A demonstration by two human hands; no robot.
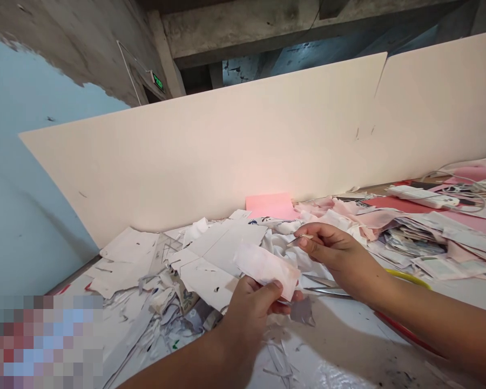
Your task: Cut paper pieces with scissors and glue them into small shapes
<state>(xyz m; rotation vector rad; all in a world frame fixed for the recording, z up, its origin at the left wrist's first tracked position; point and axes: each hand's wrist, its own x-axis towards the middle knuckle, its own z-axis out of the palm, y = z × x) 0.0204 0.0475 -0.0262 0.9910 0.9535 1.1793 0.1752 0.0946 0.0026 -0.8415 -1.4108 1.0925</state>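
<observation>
My left hand (251, 302) is closed on a pale pink rectangular piece (267, 268), thumb on top; whether it is cloth or paper I cannot tell. Above and to the right of it, my right hand (334, 254) pinches a small, thin, pointed sliver (296, 241) between thumb and forefinger, apart from the pink piece. Under my right forearm lie scissors (328, 292) with their blades pointing left; yellow and red handle parts show on either side of the arm. A small grey scrap (302, 312) is just below my left fingertips.
White cut sheets (222, 248) and a heap of fabric scraps (186, 302) cover the left side. A pink card (269, 206) leans at the back board (210, 156). On the right are stacked cut pieces (413, 237), a white power strip (423, 196) and cables.
</observation>
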